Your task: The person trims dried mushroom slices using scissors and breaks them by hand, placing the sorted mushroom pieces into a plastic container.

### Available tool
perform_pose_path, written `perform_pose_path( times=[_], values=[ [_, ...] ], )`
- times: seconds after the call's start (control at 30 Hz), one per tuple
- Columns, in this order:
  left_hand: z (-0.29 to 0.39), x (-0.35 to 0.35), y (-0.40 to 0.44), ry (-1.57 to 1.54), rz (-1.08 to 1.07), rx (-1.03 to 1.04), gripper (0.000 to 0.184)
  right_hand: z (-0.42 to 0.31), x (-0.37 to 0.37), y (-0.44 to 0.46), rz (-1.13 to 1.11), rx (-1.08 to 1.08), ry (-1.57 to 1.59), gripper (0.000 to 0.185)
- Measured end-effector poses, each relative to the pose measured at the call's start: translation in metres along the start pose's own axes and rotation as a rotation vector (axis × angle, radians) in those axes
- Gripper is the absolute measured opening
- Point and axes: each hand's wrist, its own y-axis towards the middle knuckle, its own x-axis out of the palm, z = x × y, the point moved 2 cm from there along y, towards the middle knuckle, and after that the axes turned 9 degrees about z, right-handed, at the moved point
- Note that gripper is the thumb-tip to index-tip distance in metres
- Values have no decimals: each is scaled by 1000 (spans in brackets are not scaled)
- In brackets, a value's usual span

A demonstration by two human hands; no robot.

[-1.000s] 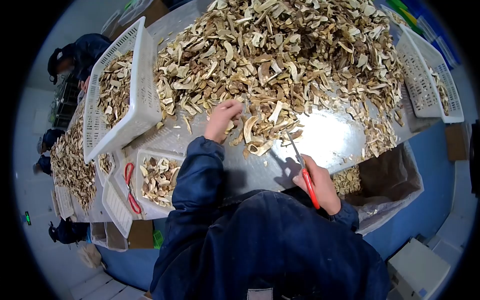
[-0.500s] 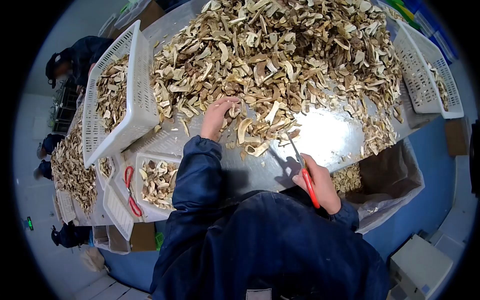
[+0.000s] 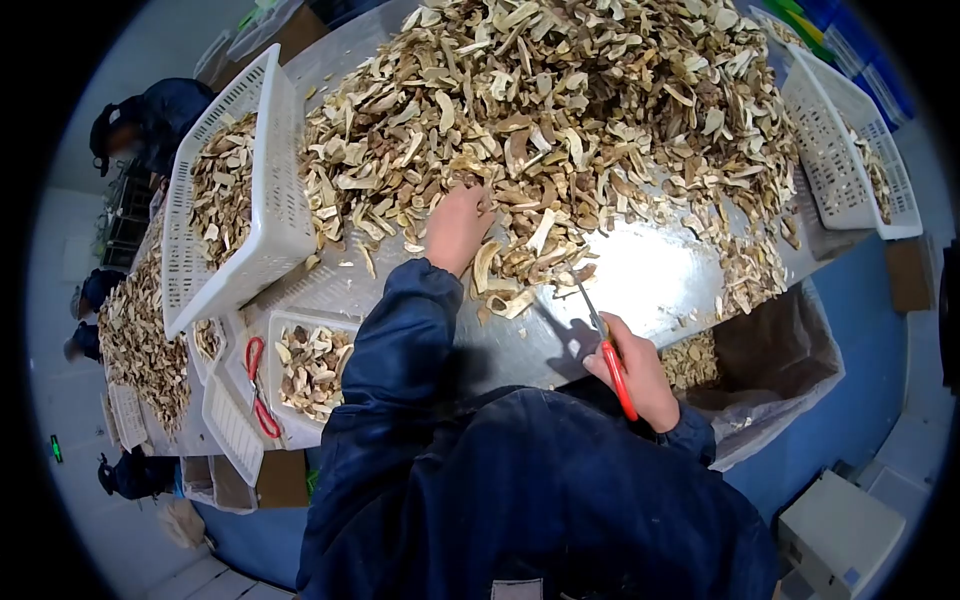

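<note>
A big heap of dried, sliced mushroom pieces (image 3: pixel 560 90) covers the far part of the metal table (image 3: pixel 520 350). My left hand (image 3: pixel 459 226) reaches to the heap's near edge, fingers curled together among the slices; what they hold, if anything, is hidden. Red-handled scissors (image 3: pixel 613 368) are in my right hand (image 3: pixel 641 372), their blades pointing away from me toward a curled slice near the small near pile. The blade tips are close to that pile's right side.
White baskets with slices stand left (image 3: pixel 262 200) and right (image 3: pixel 835 150). A white tray of pieces (image 3: pixel 312 372) and a second red-handled pair of scissors (image 3: pixel 258 385) lie at left. Below the right edge is a lined bin (image 3: pixel 780 350). Other people (image 3: pixel 165 115) are at far left.
My left hand has moved right and its fingers have drawn together at the heap's edge. My right hand has stayed nearly still with the scissors.
</note>
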Motion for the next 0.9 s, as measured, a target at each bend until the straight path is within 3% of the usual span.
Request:
perform_pose_path(
  times=[0.03, 0.13, 0.17, 0.27, 0.43, 0.57, 0.9],
  values=[
    [-4, -2, -2, -13, -28, 11, 14, 0, 1, 1, -1, -2, 6, 55],
    [-6, -12, -13, -851, -232, -577, 10, 1, 4, 2, -10, -6, 10, 54],
    [-3, -19, -17, -952, -259, -689, 9, 1, 4, 3, -18, -7, 4, 54],
    [35, -45, -28, -1360, -268, -908, 21, -2, 6, 6, -30, -11, -3, 55],
    [43, -27, -58, -2063, -261, -1010, 28, -13, 6, 9, 11, -17, -73, 57],
    [61, -23, -73, -2234, -283, -1199, 28, -8, 10, 9, 61, -35, -126, 62],
    [89, -37, -76, -1512, -60, -893, 20, -21, 11, 8, 84, -120, -303, 70]
  ],
)
